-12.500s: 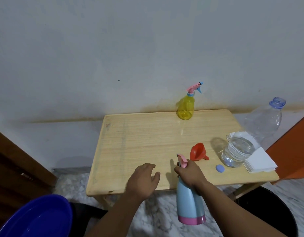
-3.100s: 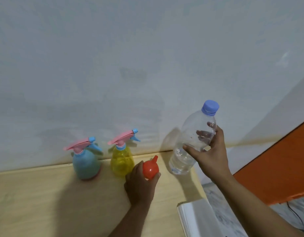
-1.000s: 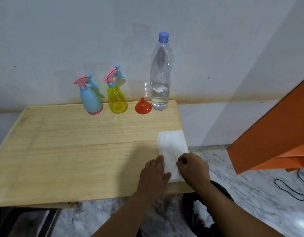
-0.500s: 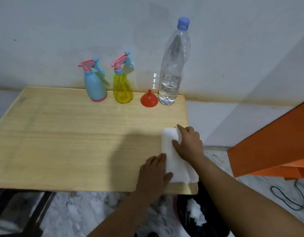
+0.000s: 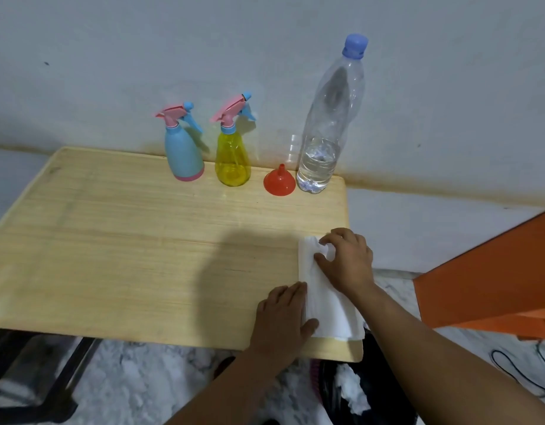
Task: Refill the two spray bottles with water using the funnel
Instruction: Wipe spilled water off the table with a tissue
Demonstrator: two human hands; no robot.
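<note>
A stack of white tissues (image 5: pixel 326 305) at the near right corner of the wooden table (image 5: pixel 127 256) is being pressed down by the left hand (image 5: pixel 282 320), whose fingers are lying fairly straight along its left edge with the thumb over the near end. The far end of the top sheet is being pinched and bunched by the curled fingers of the right hand (image 5: pixel 346 260); how many sheets are being lifted cannot be made out. Along the far edge, against the wall, the blue spray bottle (image 5: pixel 183 151), the yellow spray bottle (image 5: pixel 232 157), the red funnel (image 5: pixel 279 180), resting wide end down, and the capped water bottle (image 5: pixel 326 130), roughly a third full, are being left standing in a row. Below the table's near right corner, a dark bin (image 5: pixel 372 394) holding crumpled white paper is being partly hidden by the right forearm. An orange panel (image 5: pixel 495 271) is being cut off by the right edge.
</note>
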